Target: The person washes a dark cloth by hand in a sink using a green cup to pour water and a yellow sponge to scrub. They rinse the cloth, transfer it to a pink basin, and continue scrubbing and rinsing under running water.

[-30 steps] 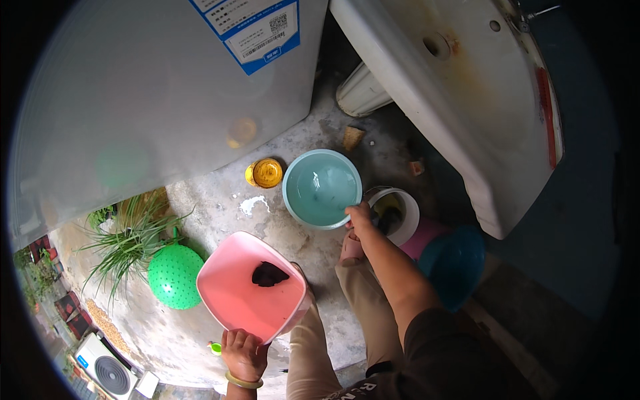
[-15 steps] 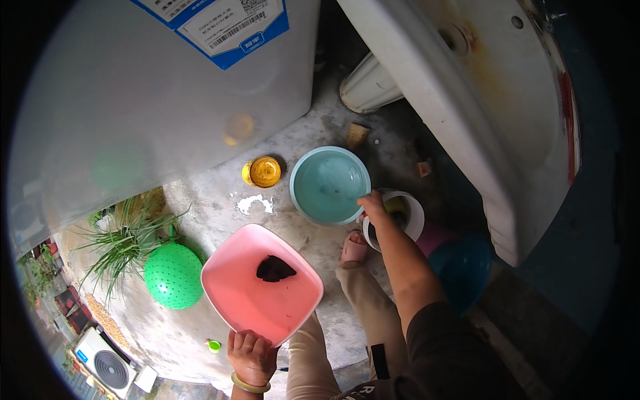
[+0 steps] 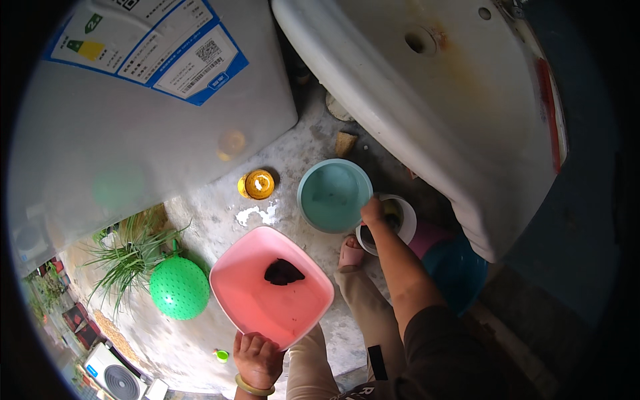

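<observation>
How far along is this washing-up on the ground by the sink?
Already in the pink basin lies one dark item. In hand: the left hand grips the basin's near rim, and the right hand is at the edge of the white bowl, beside the teal basin. Left untouched: the teal basin, which looks empty, and the yellow lid on the concrete.

pink basin (image 3: 267,300) with a dark lump (image 3: 283,272) in it | teal bowl (image 3: 333,195) | small white bowl (image 3: 404,215) | yellow lid (image 3: 258,184) | bright green bumpy ball (image 3: 179,288) | white sink (image 3: 440,100) with brown rust marks | grey speckled floor (image 3: 213,213) | blue tub (image 3: 457,270)
</observation>
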`<state>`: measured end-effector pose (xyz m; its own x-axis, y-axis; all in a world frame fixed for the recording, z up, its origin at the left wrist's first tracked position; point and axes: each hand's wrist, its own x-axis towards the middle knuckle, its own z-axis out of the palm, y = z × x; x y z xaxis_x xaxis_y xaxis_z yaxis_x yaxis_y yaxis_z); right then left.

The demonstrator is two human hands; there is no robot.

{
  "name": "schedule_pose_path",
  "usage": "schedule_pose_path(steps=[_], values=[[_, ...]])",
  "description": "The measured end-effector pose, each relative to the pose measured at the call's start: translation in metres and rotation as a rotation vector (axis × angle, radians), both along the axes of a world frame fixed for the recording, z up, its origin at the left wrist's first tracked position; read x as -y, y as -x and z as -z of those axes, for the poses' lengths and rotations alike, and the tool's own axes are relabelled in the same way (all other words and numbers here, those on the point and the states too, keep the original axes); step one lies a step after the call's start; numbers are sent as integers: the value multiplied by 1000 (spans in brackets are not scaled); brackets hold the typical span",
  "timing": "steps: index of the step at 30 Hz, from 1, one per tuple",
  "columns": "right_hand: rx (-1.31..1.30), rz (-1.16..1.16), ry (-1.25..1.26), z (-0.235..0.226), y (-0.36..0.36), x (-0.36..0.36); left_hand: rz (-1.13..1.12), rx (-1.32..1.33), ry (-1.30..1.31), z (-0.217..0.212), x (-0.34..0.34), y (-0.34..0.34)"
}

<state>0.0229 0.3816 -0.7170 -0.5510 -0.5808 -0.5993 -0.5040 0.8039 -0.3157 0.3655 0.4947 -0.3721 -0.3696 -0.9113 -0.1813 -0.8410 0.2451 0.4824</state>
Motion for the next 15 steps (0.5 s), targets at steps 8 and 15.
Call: schedule_pose_path(steps=[8,15], values=[[24,-279,50,-53,0,-35,68,4,41,-36,9,9],[430,-389,262,-103,-49,-147,119,-25,144,-130,29,24]])
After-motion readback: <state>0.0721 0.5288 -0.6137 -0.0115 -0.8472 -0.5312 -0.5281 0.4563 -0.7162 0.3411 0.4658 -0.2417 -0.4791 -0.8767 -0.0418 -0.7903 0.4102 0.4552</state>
